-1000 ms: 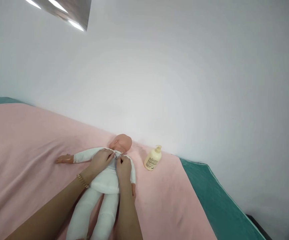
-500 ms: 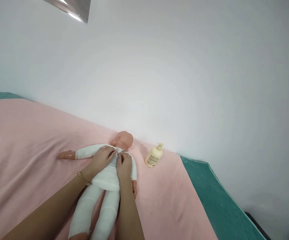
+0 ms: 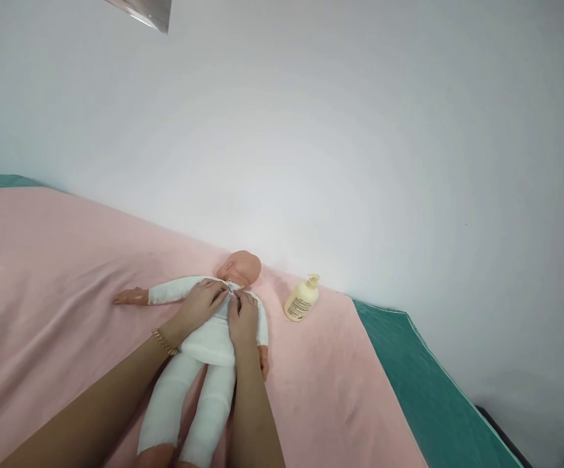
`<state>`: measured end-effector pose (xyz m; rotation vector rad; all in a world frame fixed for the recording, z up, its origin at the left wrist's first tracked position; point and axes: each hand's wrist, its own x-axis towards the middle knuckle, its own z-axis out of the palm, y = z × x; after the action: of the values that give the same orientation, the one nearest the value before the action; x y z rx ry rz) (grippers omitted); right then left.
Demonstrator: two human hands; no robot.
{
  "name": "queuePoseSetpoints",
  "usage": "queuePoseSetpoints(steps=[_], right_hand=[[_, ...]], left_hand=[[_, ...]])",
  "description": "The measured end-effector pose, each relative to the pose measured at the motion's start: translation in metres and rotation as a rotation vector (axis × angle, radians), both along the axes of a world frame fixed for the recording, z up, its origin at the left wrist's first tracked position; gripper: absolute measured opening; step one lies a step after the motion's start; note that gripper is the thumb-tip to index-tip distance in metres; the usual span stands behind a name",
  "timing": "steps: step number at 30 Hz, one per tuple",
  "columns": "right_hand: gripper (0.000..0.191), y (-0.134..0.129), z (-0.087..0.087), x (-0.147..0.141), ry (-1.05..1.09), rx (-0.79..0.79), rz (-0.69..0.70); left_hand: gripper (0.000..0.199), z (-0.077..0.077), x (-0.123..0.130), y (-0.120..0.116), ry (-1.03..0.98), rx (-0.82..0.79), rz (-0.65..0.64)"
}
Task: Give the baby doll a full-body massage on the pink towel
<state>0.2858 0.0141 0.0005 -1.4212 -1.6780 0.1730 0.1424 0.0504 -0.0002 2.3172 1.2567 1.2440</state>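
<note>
A baby doll [image 3: 209,343] with a white cloth body lies on its back, its bare plastic head turned to one side. At the top of its chest, just below the neck, my left hand [image 3: 200,304] presses from the left, its thumb and forefinger drawn together. Opposite it, my right hand [image 3: 244,318] rests on the right of the chest, fingers bent and drawn together. Between the fingertips a thin dark curved string [image 3: 230,288] shows at the doll's neckline. Whether either hand grips it or the cloth is too small to see.
A cream pump bottle [image 3: 302,299] stands to the right of the doll. Beneath lies a pink sheet [image 3: 340,377] over a green surface [image 3: 428,364]. A white wall [image 3: 311,143] rises right behind the doll's head, with a shiny grey panel [image 3: 149,12] up high.
Both hands stay at the doll's upper chest, with only slight finger movement. The whole view has shifted a little, so the doll and bottle appear slightly higher.
</note>
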Motion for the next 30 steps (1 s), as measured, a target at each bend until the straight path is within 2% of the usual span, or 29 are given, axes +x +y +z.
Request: queuePoseSetpoints(steps=[5, 10, 16, 21, 25, 30], right_hand=[[0.029, 0.004, -0.002, 0.0, -0.06, -0.04, -0.002], [0.031, 0.0, -0.002, 0.002, 0.035, 0.018, 0.018], [0.037, -0.03, 0.008, 0.002, 0.223, 0.119, -0.004], [0.04, -0.063, 0.004, -0.001, 0.34, 0.109, 0.013], [0.043, -0.085, -0.005, -0.002, 0.354, 0.095, 0.077], [0.043, -0.095, -0.009, -0.001, 0.293, 0.061, 0.112]], left_hand=[[0.032, -0.003, -0.001, 0.005, 0.025, -0.039, -0.027], [0.035, -0.004, -0.004, 0.001, -0.053, 0.004, -0.034], [0.037, 0.004, -0.016, -0.025, -0.229, 0.059, -0.021], [0.035, 0.01, -0.022, -0.059, -0.322, 0.08, -0.041], [0.034, 0.005, -0.026, -0.081, -0.32, 0.039, -0.149], [0.037, -0.005, -0.03, -0.088, -0.248, 0.047, -0.213]])
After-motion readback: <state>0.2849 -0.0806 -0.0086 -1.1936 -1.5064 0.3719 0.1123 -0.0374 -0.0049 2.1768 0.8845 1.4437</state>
